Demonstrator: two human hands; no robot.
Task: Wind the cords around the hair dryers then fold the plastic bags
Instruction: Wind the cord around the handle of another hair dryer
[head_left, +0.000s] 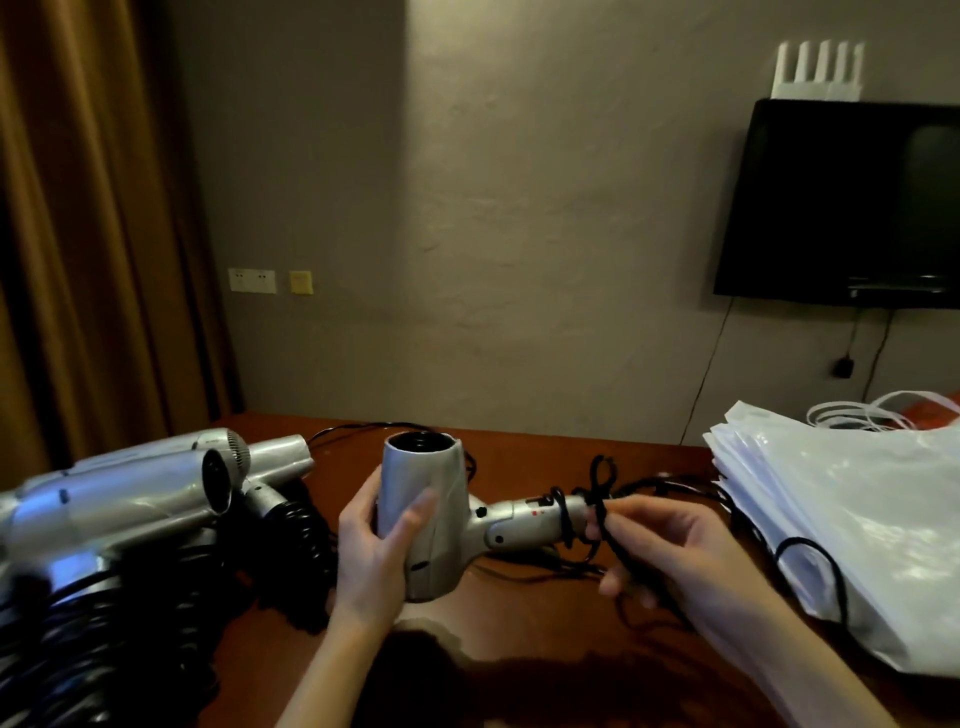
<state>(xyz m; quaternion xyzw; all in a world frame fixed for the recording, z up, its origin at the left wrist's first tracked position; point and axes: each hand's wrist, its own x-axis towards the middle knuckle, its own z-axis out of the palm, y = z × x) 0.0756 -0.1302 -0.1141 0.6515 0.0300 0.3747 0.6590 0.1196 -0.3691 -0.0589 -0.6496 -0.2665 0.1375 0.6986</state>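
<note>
Fingers (631, 512) on cord (600, 486); three hair dryers (421, 519)

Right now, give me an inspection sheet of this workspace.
Surface: dark wooden table, glossy.
Job's things: silver hair dryer held nozzle up, handle pointing right; stack of white plastic bags at right, unfolded.
Clutter: other silver hair dryers piled at left.
Hands: left hand grips the dryer's barrel; right hand pinches the black cord at the handle's end.
Cables: a few turns on the handle; loose cord runs across the table and over the bags; coiled cords at left.
Surroundings: wall television, curtain, wall sockets.
</note>
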